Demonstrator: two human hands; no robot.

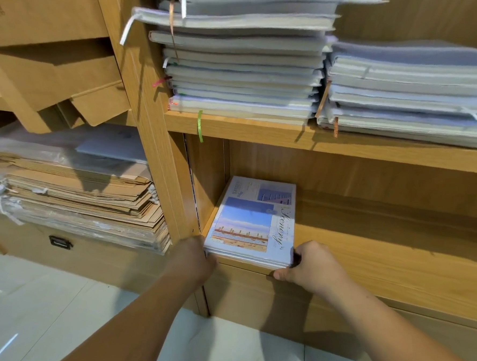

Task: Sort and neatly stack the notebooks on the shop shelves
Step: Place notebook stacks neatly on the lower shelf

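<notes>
Both forearms reach forward and down from the bottom of the view and converge on the notebook stack (251,221), one hand at each near corner. The left hand (193,257) shows its back, with the knuckles bent and the fingers curled in against the stack's left near corner; the fingertips are hidden behind the edge. The right hand (310,262) grips the right near corner, its fingers hooked round the side and the thumb lying underneath, along the front lip of the lower shelf (375,244).

Holding both corners at once probably lets the person square the covers and slide the whole pile as one. The stack lies flat on that shelf with its picture cover up, its front edge overhanging the lip slightly. Its left side runs close along the upright divider (157,157), which likely serves as a straight edge to line it up.

The shelf to the right of the stack is bare wood. Above the stack, on the upper shelf board (256,126), stands a tall pile of wrapped notebooks (242,77) with ribbons hanging out, and a lower pile (410,86) sits above and to the right. Left of the stack, past the divider, lie flattened paper bags (73,196).
</notes>
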